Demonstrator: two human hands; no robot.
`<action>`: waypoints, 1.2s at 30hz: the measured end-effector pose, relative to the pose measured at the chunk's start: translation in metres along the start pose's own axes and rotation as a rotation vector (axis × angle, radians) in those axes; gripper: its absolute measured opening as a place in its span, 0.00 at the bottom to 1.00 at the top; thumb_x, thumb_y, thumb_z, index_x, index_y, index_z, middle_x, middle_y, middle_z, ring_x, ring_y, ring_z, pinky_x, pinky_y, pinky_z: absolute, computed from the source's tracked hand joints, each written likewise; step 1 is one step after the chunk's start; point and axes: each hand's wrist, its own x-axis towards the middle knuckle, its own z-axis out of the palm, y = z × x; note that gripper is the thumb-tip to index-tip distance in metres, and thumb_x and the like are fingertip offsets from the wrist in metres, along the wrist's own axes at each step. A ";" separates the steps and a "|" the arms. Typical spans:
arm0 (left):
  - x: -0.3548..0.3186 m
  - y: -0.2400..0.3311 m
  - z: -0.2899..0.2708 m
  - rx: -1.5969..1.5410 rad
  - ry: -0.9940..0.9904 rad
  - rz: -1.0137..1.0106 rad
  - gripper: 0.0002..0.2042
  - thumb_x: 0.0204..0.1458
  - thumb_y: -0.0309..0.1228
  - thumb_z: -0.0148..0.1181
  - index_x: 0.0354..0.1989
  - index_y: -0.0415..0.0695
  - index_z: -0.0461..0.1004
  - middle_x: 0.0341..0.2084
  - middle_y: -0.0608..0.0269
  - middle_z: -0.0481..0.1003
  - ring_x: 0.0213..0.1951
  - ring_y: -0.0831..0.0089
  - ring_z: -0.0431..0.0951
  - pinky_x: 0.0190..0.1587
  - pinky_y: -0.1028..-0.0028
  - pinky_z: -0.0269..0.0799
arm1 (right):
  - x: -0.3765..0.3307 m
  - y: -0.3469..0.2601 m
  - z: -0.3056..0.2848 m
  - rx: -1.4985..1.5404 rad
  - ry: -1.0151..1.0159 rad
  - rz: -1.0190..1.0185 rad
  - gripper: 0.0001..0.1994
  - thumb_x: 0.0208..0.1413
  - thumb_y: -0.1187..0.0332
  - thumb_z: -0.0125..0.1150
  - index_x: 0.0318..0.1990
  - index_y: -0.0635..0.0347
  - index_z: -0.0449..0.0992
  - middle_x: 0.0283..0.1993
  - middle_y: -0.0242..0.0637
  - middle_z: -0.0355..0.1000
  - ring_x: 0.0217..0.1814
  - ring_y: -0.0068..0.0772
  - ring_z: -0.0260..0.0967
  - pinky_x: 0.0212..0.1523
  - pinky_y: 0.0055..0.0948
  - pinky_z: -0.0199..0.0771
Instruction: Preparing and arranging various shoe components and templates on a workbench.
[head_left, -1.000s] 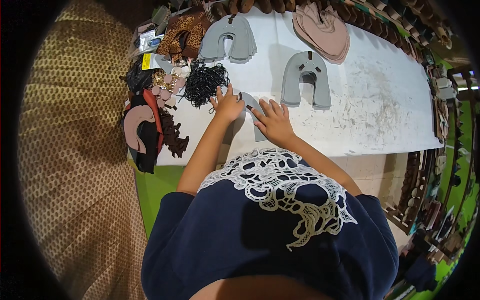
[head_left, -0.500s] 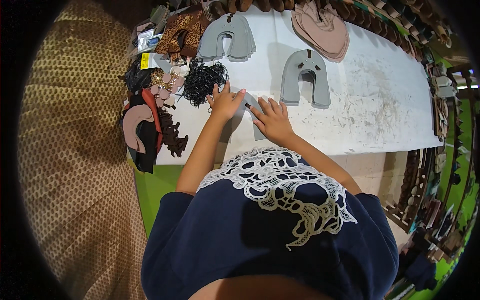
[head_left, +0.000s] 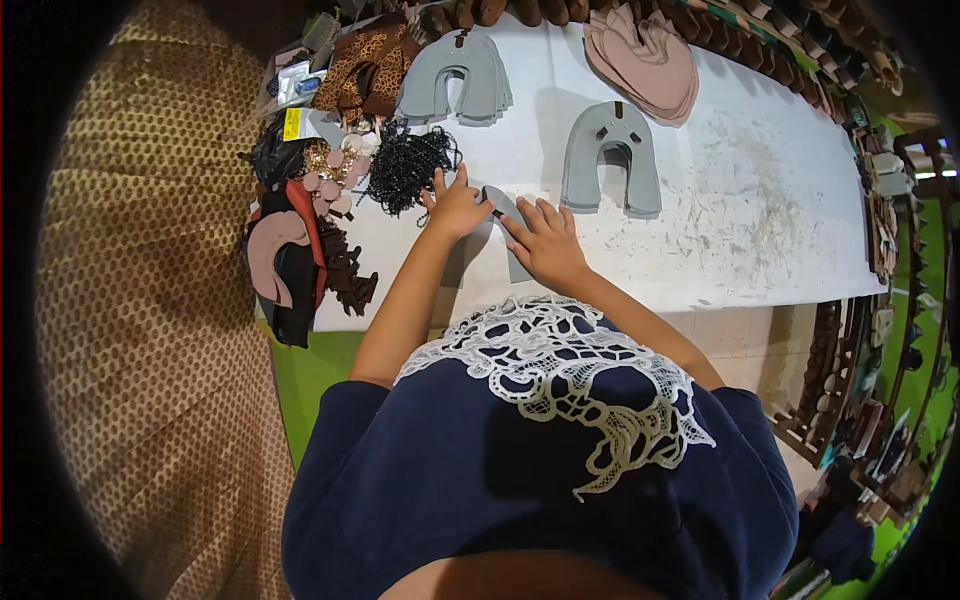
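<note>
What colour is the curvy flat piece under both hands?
Grey. The curved flat piece lies on the white table between the left hand and right hand, head view.

This place looks like a small workshop where shoes or sandals are made by hand. A long white worktable [head_left: 760, 200] is scratched and stained from use. On it lie stacks of grey U-shaped cut pieces [head_left: 610, 160], a pile of pink cut pieces [head_left: 645, 60], leopard-print pieces [head_left: 370, 65], black beads [head_left: 408, 170] and pink ornaments [head_left: 330, 180]. Along the far edge of the table stands a row of brown shoe parts [head_left: 480, 12]. At the right side, racks [head_left: 850, 370] hold many more such parts.
</note>
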 end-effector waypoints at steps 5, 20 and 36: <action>0.002 -0.001 0.003 0.000 -0.011 -0.007 0.25 0.45 0.50 0.54 0.46 0.45 0.76 0.67 0.58 0.42 0.67 0.45 0.30 0.60 0.37 0.31 | 0.000 0.001 0.002 0.000 0.029 -0.017 0.21 0.56 0.56 0.50 0.58 0.42 0.65 0.63 0.39 0.55 0.64 0.47 0.49 0.59 0.56 0.47; 0.007 -0.012 0.005 -0.081 0.010 -0.002 0.26 0.46 0.51 0.54 0.44 0.42 0.76 0.67 0.61 0.44 0.67 0.47 0.31 0.59 0.35 0.30 | 0.001 0.001 0.001 0.023 0.019 0.000 0.22 0.56 0.55 0.49 0.59 0.40 0.63 0.64 0.40 0.55 0.63 0.47 0.50 0.59 0.56 0.48; -0.008 -0.009 0.006 0.008 0.409 0.056 0.18 0.40 0.46 0.62 0.38 0.50 0.78 0.59 0.60 0.62 0.63 0.48 0.47 0.58 0.39 0.38 | 0.001 0.002 -0.002 0.048 0.052 -0.025 0.20 0.55 0.57 0.52 0.54 0.50 0.68 0.61 0.41 0.57 0.62 0.45 0.51 0.58 0.52 0.49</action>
